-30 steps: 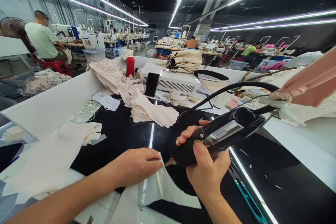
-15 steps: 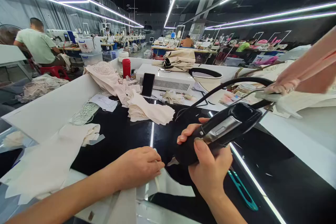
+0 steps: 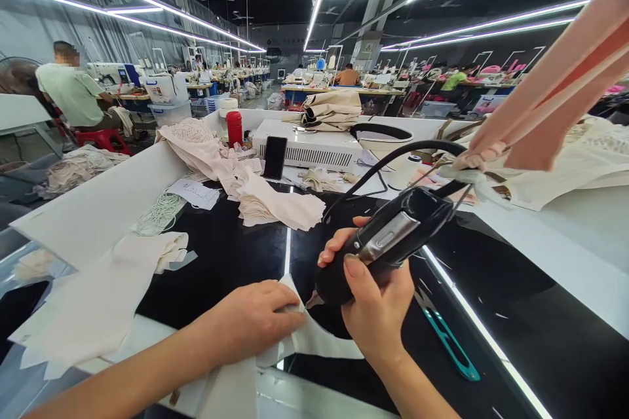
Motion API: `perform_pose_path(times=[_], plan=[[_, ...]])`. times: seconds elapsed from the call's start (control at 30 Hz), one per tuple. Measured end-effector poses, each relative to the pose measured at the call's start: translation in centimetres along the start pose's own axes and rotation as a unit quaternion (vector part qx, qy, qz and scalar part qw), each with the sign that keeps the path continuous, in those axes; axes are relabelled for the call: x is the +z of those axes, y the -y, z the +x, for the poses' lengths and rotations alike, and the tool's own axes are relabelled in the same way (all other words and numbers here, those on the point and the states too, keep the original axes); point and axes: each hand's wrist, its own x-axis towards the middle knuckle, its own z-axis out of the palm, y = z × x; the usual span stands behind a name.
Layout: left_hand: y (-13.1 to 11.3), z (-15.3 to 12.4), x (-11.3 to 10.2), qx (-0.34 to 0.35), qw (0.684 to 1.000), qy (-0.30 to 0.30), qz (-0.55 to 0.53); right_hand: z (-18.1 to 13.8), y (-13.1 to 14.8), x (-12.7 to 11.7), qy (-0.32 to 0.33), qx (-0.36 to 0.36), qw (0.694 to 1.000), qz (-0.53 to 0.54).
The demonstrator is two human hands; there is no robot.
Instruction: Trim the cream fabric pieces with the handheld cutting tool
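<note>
My right hand (image 3: 376,304) is wrapped round a black corded handheld tool (image 3: 388,239) with a silver plate on its side. The tool's lower end points down and left, just beside a curved pale fabric piece (image 3: 327,338). On that piece rests my left hand (image 3: 260,317), its thumb and fingers closed at the fabric's edge. The cloth between them is partly hidden. Turquoise thread snips (image 3: 455,347) lie on the black tabletop (image 3: 521,301) right of my right hand. A knotted pink cloth strip (image 3: 521,111) hangs by the tool's cable.
Cut fabric pieces (image 3: 278,203) lie stacked beyond my hands, and more pale fabric (image 3: 103,288) is at left near coiled cord (image 3: 160,211). A phone (image 3: 274,157) leans on a white vented box (image 3: 319,152) by a red bottle (image 3: 234,129). A person (image 3: 73,88) sits at far left.
The tool and my right hand have shifted left and slightly down, closer to my left hand. More of the fabric's tip now shows beyond my left fingers. The pink strip swung left.
</note>
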Motion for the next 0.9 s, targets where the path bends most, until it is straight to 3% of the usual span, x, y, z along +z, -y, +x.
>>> perform_pose_path(times=[0.63,0.9], plan=[[0.1,-0.6,0.3,0.013,0.999,-0.012,0.037,-0.5,0.8,-0.3,-0.012,0.009,1.0,-0.023],[-1.1,-0.1,-0.4,-0.015,0.999,-0.031,-0.011,-0.9,3.2,-2.4,-0.047,0.009,0.999,-0.023]])
